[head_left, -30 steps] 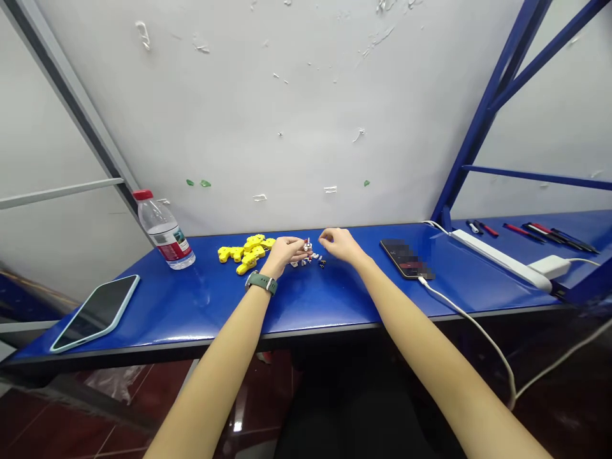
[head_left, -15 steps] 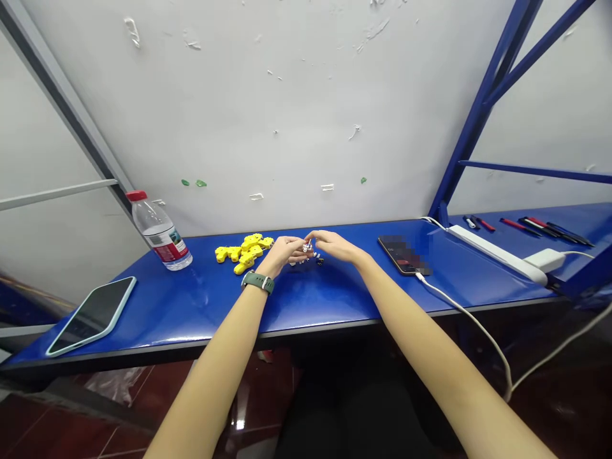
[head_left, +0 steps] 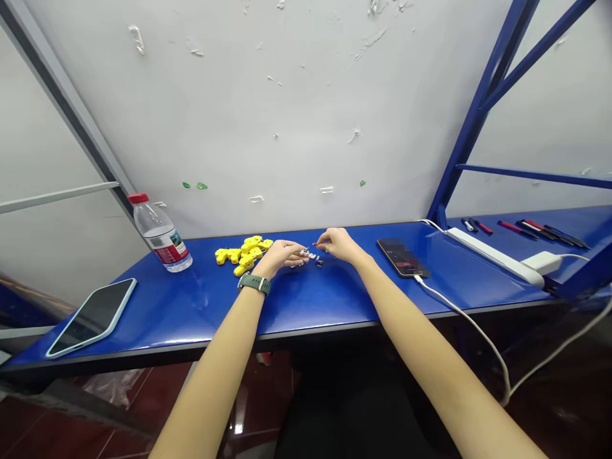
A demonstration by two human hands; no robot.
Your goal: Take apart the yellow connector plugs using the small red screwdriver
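Grips what looks like a small white piece (head_left: 304,253) right of the yellow pieces (head_left: 245,255), left hand (head_left: 283,256) with fingers nearly closed. Pinches a tiny red piece (head_left: 316,243) farther right, right hand (head_left: 337,243) with fingertips together. Looks unfinished: leaves loose small pieces (head_left: 319,263) right of the yellow pieces. Includes, left of them, a capped bottle (head_left: 165,240), partly filled with clear liquid.

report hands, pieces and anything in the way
Left hand holding white piece. Right hand pinching red piece. Loose bits between hands; bottle off left.
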